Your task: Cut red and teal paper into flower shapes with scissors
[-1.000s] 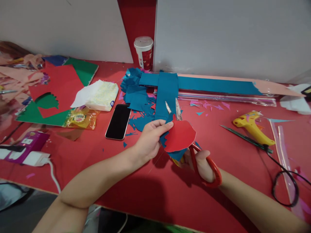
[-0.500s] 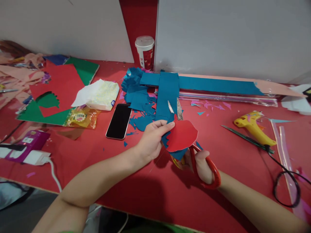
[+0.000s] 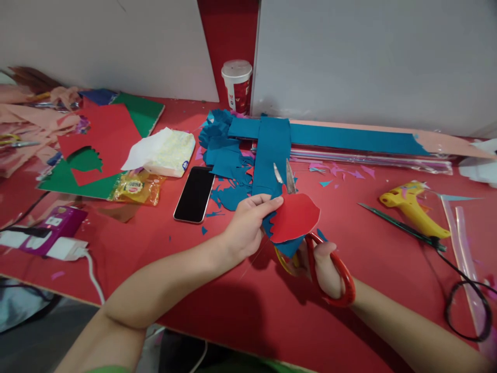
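Note:
Between the thumb and fingers of my left hand (image 3: pixel 248 223) is a red paper cutout (image 3: pixel 297 217) with a scalloped left edge, its face turned up. Blue paper (image 3: pixel 292 248) lies directly behind it and shows below its rim. My right hand (image 3: pixel 328 267) is closed round the red handles of a pair of scissors (image 3: pixel 344 274). The blades, slightly apart, pass behind the red cutout, and their tips stick out above it. Some of my right fingers are hidden by the paper. Beyond the tips lies a blue paper strip (image 3: pixel 274 145).
A phone (image 3: pixel 194 194), a tissue pack (image 3: pixel 171 153) and blue scraps (image 3: pixel 227 155) lie left of my hands. Further left are red paper (image 3: pixel 116 124) and a purple power strip (image 3: pixel 58 228). A yellow glue gun (image 3: pixel 415 207) and a green-handled pointed tool (image 3: pixel 399 224) lie right. A cup (image 3: pixel 236 85) stands behind.
The whole view has shifted slightly, so things appear a little further right. Both hands keep their hold on the paper and scissors, with hardly any other movement.

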Demonstrator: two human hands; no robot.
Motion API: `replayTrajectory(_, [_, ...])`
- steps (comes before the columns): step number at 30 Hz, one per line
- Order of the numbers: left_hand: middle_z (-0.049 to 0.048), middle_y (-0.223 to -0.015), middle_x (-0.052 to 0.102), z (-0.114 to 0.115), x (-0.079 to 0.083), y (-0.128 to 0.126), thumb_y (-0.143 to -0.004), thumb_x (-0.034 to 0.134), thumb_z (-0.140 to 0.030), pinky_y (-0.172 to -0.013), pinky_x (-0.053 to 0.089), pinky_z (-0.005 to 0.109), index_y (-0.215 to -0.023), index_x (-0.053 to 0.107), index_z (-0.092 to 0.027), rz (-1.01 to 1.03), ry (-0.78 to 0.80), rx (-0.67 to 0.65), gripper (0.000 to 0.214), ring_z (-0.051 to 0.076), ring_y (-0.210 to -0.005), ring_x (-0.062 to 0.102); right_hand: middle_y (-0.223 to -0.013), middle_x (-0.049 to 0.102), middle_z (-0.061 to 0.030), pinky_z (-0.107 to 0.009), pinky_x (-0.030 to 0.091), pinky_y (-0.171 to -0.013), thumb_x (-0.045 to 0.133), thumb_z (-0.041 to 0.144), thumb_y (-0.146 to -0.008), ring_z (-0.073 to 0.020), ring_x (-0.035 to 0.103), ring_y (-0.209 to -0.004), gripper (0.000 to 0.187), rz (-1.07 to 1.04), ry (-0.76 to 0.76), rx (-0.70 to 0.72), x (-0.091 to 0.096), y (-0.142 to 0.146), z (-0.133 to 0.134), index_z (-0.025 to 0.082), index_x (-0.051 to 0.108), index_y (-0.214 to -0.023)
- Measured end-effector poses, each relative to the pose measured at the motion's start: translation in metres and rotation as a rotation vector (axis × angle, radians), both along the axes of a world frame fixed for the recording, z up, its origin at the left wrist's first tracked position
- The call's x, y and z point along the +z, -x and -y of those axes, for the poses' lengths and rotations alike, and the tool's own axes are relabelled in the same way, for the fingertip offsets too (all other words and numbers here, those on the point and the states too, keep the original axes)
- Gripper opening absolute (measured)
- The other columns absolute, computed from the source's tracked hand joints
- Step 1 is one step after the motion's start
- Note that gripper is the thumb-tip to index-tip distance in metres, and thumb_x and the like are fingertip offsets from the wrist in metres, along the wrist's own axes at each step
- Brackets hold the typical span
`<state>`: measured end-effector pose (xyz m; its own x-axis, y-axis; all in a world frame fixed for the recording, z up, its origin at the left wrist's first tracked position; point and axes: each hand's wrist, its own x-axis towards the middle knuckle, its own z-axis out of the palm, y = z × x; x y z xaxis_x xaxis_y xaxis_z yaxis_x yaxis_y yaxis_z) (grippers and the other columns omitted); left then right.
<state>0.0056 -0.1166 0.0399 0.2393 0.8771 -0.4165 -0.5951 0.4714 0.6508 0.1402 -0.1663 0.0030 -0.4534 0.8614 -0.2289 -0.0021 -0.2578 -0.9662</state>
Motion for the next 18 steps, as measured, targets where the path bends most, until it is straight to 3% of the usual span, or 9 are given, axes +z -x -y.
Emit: replayTrajectory(18, [-0.0053,-0.051,0.051,-0.0038,-0.0022,0.0026,-0.058,0.073,-0.023,-0.048,0.034,0.017,-0.052,0.045,-0.014,-0.061,-0.003,-0.009,0.03,0.004,-0.047,0.045,-0.051,0.029,0.0051,-0.022,0.022,-0.032,0.014,0.084,-0.065,-0.007,0.024,-0.038,0.065,0.057,-0.029,-0.026,-0.0004,-0.0026,-0.0029,0.022,0.031,-0.063])
